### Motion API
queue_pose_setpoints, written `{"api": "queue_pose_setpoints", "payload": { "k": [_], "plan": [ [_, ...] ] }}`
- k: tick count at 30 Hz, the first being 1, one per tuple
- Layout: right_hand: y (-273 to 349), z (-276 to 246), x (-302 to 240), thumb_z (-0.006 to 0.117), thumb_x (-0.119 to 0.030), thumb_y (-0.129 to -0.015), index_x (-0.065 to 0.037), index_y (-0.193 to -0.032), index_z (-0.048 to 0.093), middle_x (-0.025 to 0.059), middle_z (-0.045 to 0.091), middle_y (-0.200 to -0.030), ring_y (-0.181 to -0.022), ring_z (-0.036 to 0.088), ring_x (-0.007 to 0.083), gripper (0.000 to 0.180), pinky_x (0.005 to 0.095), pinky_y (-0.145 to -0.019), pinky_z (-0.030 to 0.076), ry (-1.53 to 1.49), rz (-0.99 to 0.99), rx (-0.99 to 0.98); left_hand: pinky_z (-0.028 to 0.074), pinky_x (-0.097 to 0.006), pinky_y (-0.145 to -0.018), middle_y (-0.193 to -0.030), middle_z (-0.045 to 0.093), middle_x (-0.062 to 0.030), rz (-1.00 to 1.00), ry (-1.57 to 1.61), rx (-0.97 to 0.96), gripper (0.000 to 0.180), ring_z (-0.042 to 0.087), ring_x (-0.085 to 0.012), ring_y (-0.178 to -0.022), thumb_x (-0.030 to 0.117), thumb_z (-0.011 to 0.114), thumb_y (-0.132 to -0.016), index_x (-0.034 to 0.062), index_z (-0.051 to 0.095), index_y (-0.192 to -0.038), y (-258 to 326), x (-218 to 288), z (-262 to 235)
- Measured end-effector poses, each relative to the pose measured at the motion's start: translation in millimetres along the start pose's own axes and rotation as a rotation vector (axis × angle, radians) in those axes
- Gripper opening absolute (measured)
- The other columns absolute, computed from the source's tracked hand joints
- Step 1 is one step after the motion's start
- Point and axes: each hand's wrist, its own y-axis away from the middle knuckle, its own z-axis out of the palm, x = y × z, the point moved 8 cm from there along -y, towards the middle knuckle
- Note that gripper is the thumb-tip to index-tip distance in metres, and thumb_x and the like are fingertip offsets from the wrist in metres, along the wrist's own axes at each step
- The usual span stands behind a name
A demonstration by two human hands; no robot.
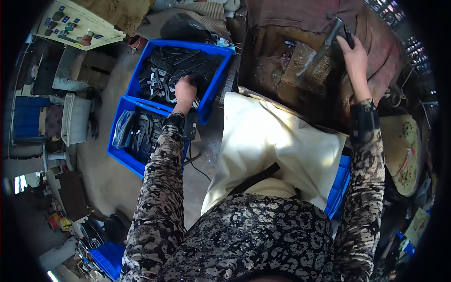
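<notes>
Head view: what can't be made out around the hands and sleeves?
In the head view:
Left hand: whether it grips anything; its own back hides this.
Slim dark piece in the right hand: its lower end, covered by the hand.
Lower blue bin: part of its right side, behind the left sleeve.

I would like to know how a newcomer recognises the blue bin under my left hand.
Left of the broad cream cloth, find the nearer blue bin. The farther blue bin lies just beyond it, heaped with dark, narrow pieces. Only this one has the left hand inside.
</notes>
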Motion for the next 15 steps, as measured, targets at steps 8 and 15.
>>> {"api": "queue_pose_setpoints", "payload": {
  "k": [8,15],
  "plan": [
    [129.0,-11.6,60.5,0.064,-0.025,-0.089,-0.006,-0.111,0.062,0.019,0.067,-0.088,-0.079,0.065,0.0323,0.03,0.0367,-0.073,0.049,0.218,0.065,-0.225,0.051,-0.045,-0.079,-0.1,0.062,-0.0149,0.198,-0.244,0.052,0.024,0.06,-0.0354,-0.096,0.011,0.056,-0.082,0.0113,0.066,-0.104,-30.2,66.0,0.1],
    [156.3,-22.7,56.4,0.063,-0.021,-0.089,-0.003,-0.106,0.063,0.0227,0.065,-0.087,-0.083,0.063,0.0396,0.025,0.0406,-0.07,0.048,0.257,0.019,-0.149,0.052,-0.046,-0.079,-0.107,0.061,-0.014,-0.07,-0.398,0.073,0.023,0.059,-0.0353,-0.1,0.011,0.055,-0.083,0.0089,0.061,-0.105,-20.1,48.0,-12.1]
  ]
}}
